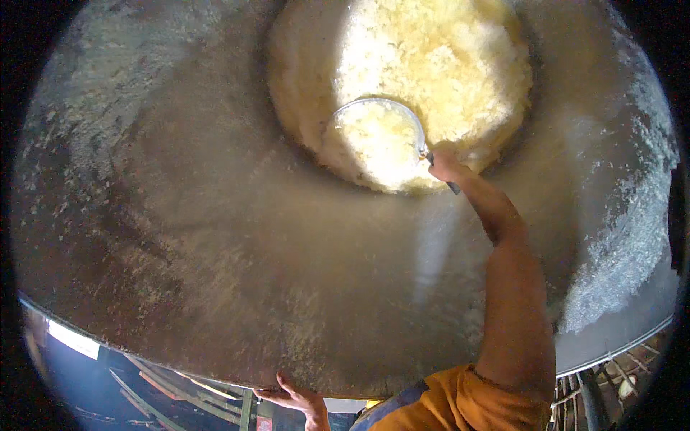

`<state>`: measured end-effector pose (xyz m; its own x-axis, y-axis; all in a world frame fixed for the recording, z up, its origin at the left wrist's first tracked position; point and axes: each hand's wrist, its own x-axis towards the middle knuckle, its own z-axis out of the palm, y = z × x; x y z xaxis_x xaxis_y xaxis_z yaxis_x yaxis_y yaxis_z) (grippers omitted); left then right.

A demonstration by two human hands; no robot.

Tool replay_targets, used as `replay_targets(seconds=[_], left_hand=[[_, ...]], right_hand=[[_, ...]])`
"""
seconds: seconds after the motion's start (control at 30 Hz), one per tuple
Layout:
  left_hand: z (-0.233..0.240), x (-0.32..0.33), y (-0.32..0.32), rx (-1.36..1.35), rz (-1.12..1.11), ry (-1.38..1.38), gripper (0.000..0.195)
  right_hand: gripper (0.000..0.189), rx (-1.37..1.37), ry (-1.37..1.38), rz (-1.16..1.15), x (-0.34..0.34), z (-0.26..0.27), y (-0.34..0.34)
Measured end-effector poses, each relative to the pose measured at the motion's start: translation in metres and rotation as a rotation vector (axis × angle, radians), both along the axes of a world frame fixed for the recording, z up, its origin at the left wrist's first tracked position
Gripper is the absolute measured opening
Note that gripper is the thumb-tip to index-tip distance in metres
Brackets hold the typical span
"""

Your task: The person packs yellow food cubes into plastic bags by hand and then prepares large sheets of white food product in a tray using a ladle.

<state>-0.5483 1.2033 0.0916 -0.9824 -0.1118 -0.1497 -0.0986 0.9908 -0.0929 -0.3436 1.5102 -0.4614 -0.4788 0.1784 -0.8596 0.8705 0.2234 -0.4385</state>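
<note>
A large round metal pan [302, 258] with sloping, crusted walls fills most of the view. In its deep middle lies a pale yellow, crumbly wet mass [436, 70]. My right hand [448, 164] grips the dark handle of a round metal-rimmed scoop [385, 102], near the front edge of the mass. The same pale material lies within the scoop's rim; whether its bowl is solid or mesh is not clear. My left hand [295, 398] rests at the pan's near rim with fingers spread, touching the edge and holding no object.
Whitish residue [625, 248] coats the pan's right wall, and more clings to the upper left. Below the near rim are long wooden or metal strips [183, 390] at the left. Thin bars or sticks [614, 380] form a rack at the lower right.
</note>
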Motion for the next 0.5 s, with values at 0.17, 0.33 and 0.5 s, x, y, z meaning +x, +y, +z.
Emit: replay_targets(seconds=[0.17, 0.33, 0.5], left_hand=[[-0.003, 0.004, 0.002, 0.04, 0.009, 0.008, 0.056], [-0.02, -0.013, 0.07, 0.472, 0.176, 0.033, 0.074], [-0.025, -0.01, 0.043, 0.707, 0.078, 0.054, 0.073]], right_hand=[[0.016, -0.497, -0.198, -0.138, 0.028, 0.047, 0.004], [0.017, -0.308, -0.15, 0.113, 0.042, 0.136, 0.024], [0.009, -0.419, -0.28, 0.029, -0.001, 0.277, 0.053]])
